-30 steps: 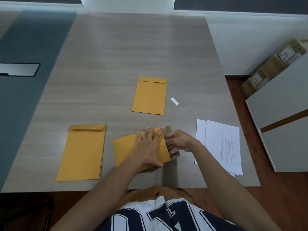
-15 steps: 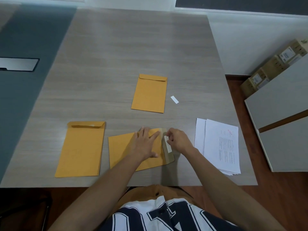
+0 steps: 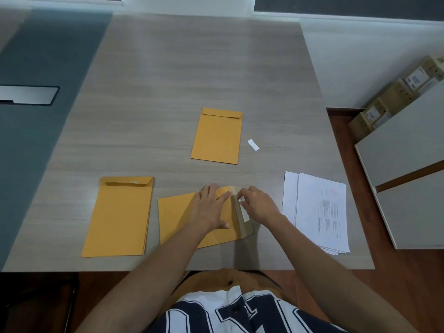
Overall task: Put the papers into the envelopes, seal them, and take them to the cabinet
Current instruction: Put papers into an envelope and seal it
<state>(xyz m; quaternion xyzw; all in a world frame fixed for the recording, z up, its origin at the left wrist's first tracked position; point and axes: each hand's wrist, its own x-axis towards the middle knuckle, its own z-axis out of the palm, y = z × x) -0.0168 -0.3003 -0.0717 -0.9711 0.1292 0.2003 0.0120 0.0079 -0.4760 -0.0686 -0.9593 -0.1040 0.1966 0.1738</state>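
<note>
Head view: the left hand (image 3: 211, 207) lies flat, fingers straight, on an envelope (image 3: 177, 219) near the table's (image 3: 168, 80) front edge. The right hand (image 3: 260, 206) pinches the white strip (image 3: 245, 215) on its open flap (image 3: 243, 228). Papers (image 3: 322, 212) lie by the right edge; their print is unreadable.

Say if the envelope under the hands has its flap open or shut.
Open: the flap lies spread beyond the envelope, inner side up, the right hand pinching its white strip.

Soft even light, faint shadows, wide-angle bowing at the edges.
</note>
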